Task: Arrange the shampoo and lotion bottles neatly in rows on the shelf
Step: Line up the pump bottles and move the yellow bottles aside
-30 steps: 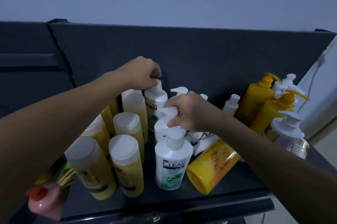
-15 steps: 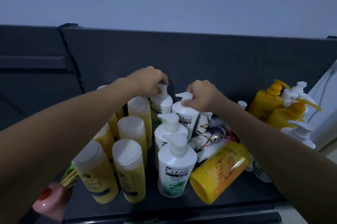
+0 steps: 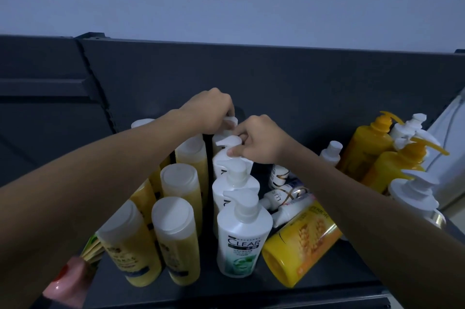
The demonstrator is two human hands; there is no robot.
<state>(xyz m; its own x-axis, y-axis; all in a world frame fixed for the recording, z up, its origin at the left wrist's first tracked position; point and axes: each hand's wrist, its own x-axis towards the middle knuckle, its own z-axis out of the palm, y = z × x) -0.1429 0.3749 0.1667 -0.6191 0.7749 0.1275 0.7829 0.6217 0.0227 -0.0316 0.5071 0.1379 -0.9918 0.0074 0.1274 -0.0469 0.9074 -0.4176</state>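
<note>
A row of white CLEAR pump bottles runs front to back on the dark shelf [image 3: 352, 281]; the front one [image 3: 240, 238] stands upright. My left hand [image 3: 210, 110] grips the pump head of the rearmost white bottle [image 3: 230, 121]. Just in front of it, my right hand [image 3: 261, 138] pinches the pump of the white bottle behind the second one [image 3: 230, 144]. To the left stand two rows of yellow bottles with white flat caps [image 3: 176, 230]. A big yellow bottle [image 3: 302, 245] lies on its side to the right of the row.
Small white LUX bottles [image 3: 284, 193] lie jumbled behind the fallen yellow one. Yellow [image 3: 364, 145] and white pump bottles [image 3: 415, 195] crowd the right end. A pink bottle [image 3: 68, 283] and green packets sit at the lower left. The dark back panel [image 3: 302, 82] rises behind.
My right hand moved left with its white bottle, bringing it into line behind the other CLEAR bottles and close to my left hand. My left hand stayed on the rear pump.
</note>
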